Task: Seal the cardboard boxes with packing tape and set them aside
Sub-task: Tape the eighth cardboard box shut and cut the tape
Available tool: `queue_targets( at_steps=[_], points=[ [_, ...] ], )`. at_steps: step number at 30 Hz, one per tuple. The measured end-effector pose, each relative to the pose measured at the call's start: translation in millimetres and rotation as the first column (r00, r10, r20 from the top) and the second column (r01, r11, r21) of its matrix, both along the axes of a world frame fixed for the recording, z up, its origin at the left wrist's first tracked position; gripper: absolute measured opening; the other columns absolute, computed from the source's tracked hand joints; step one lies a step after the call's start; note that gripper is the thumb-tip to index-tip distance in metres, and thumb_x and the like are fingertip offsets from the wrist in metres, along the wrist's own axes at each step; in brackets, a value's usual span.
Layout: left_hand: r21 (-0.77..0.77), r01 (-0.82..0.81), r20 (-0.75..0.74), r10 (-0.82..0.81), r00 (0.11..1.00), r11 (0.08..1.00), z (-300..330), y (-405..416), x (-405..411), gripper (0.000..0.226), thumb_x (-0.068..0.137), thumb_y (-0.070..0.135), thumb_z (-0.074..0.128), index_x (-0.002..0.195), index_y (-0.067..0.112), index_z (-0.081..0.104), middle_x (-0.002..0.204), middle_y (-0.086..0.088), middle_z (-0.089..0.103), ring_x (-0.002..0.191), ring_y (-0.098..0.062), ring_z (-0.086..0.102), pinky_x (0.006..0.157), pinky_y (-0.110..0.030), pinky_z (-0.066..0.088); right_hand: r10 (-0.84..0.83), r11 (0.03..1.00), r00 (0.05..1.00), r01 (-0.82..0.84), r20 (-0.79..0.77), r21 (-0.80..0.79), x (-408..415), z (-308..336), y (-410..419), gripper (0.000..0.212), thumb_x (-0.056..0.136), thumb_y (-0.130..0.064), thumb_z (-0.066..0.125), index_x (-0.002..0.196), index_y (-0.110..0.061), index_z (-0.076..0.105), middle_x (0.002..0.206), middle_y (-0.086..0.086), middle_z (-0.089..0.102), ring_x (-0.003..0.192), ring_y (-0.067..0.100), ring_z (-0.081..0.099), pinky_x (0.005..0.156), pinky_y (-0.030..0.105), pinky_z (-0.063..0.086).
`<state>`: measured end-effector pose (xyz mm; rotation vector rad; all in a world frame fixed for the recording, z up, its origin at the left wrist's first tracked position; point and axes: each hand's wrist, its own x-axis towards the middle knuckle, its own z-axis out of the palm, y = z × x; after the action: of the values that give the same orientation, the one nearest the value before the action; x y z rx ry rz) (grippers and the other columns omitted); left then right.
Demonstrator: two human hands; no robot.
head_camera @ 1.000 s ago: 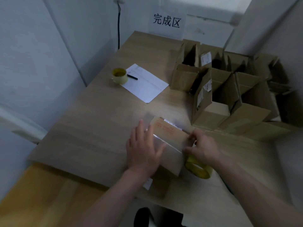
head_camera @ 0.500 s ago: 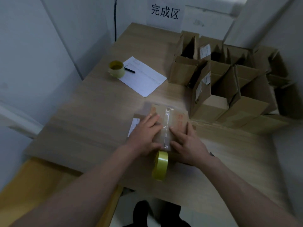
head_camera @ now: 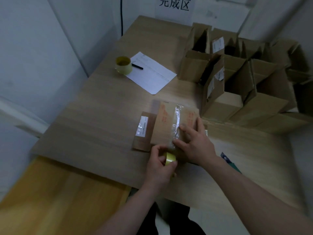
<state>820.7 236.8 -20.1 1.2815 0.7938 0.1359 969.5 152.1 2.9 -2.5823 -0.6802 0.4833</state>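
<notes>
A small cardboard box point(head_camera: 163, 128) with red print lies on the wooden table point(head_camera: 101, 126) in front of me. A strip of clear tape point(head_camera: 177, 122) runs along its top seam. My right hand point(head_camera: 194, 143) lies flat on the box's near right part, fingers spread, pressing the tape down. My left hand point(head_camera: 160, 168) grips a yellow tape roll point(head_camera: 170, 159) at the box's near edge, the tape still joined to the box.
Several open cardboard boxes point(head_camera: 237, 78) crowd the right back of the table. A second tape roll point(head_camera: 123, 65), a black pen point(head_camera: 137, 66) and a sheet of paper point(head_camera: 152, 72) lie at the back left. A dark tool point(head_camera: 228, 161) lies right of my arm. A wall sign point(head_camera: 174, 4) hangs behind.
The box was turned so its taped seam runs away from me. My left hand left the box top and took the roll; my right hand moved onto the tape.
</notes>
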Motion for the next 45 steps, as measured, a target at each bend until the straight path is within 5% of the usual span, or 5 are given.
queue_targets(
  at_steps=[16, 24, 30, 37, 45],
  points=[
    [-0.157, 0.004, -0.21, -0.037, 0.977, 0.988, -24.1, 5.5, 18.9, 0.018, 0.098, 0.02, 0.056, 0.106, 0.005, 0.061, 0.099, -0.019, 0.071, 0.053, -0.024, 0.066, 0.05, -0.029, 0.052, -0.234, 0.944, 0.972, 0.231, -0.015, 0.235, 14.0, -3.8, -49.3, 0.062, 0.089, -0.038, 0.068, 0.145, -0.034, 0.044, 0.164, 0.001, 0.017, 0.146, 0.021, 0.026, 0.112, 0.044, 0.031],
    [-0.088, 0.016, -0.217, -0.035, 0.976, 0.996, -28.5, 2.3, 21.5, 0.024, 0.099, 0.023, 0.055, 0.115, 0.006, 0.059, 0.101, -0.014, 0.071, 0.055, -0.018, 0.068, 0.052, -0.026, 0.051, -0.273, 0.83, 0.955, 0.294, 0.116, -0.474, -5.5, -75.5, -208.0, 0.064, 0.088, -0.033, 0.06, 0.147, -0.024, 0.035, 0.127, 0.014, 0.051, 0.111, 0.036, 0.052, 0.089, 0.041, 0.048],
    [-0.113, -0.018, -0.213, -0.006, 0.977, 0.993, -27.4, 1.8, 23.3, 0.023, 0.098, 0.02, 0.056, 0.114, 0.003, 0.06, 0.096, -0.014, 0.072, 0.054, -0.018, 0.068, 0.051, -0.025, 0.051, -0.515, 0.851, 0.855, 0.503, 0.057, 0.149, -25.6, -49.2, -178.1, 0.046, 0.086, -0.034, 0.039, 0.126, -0.017, 0.055, 0.098, 0.011, 0.065, 0.085, 0.035, 0.061, 0.071, 0.036, 0.042],
    [-0.083, 0.053, -0.227, -0.07, 0.971, 0.995, -27.1, 10.9, 22.5, 0.017, 0.097, 0.021, 0.058, 0.097, 0.005, 0.065, 0.092, -0.017, 0.073, 0.062, -0.022, 0.07, 0.06, -0.031, 0.057, 0.124, 0.947, 0.87, -0.248, 0.478, 0.205, -55.6, 6.6, -110.4, 0.036, 0.092, -0.037, 0.053, 0.115, -0.016, 0.07, 0.084, -0.004, 0.061, 0.067, 0.013, 0.056, 0.058, 0.024, 0.044],
    [-0.048, 0.061, -0.263, -0.071, 0.962, 0.997, -25.5, 11.0, 25.1, 0.018, 0.09, 0.026, 0.063, 0.083, 0.012, 0.072, 0.083, -0.011, 0.074, 0.083, -0.03, 0.071, 0.074, -0.048, 0.06, 0.185, 0.954, 0.808, -0.283, 0.559, 0.093, -57.6, -1.0, -92.6, 0.034, 0.09, -0.039, 0.055, 0.108, -0.019, 0.075, 0.086, -0.002, 0.065, 0.069, 0.016, 0.058, 0.058, 0.018, 0.031]
  ],
)
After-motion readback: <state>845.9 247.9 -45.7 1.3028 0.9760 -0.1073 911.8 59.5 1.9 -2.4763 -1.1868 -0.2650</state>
